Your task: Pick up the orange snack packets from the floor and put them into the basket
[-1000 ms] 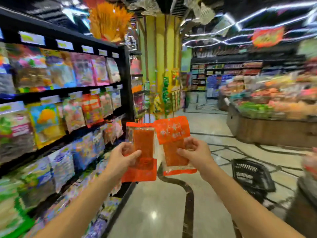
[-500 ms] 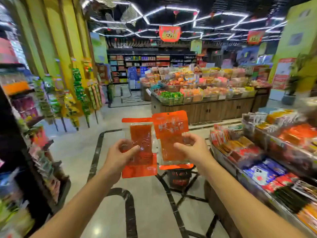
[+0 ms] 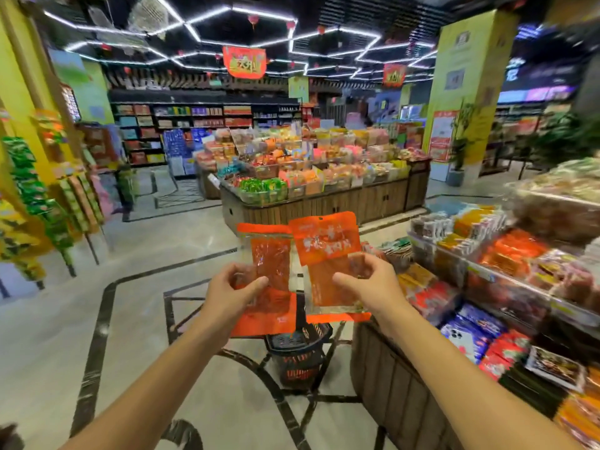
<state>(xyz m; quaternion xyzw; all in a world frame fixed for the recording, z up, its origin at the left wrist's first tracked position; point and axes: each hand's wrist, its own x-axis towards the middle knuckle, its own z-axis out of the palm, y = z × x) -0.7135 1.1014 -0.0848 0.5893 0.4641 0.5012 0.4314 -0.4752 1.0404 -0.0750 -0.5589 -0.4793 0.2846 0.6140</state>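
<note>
At chest height over the aisle, head view: your left hand (image 3: 232, 289) pinches one orange packet (image 3: 271, 264), thumb on its face. Your right hand (image 3: 370, 284) pinches a second packet (image 3: 324, 245), edges overlapping. Basket (image 3: 277, 341): on the floor below, beside the wooden counter (image 3: 389, 388), well apart from both packets. Risk: released from this height, a light packet could drift past the rim.
</note>
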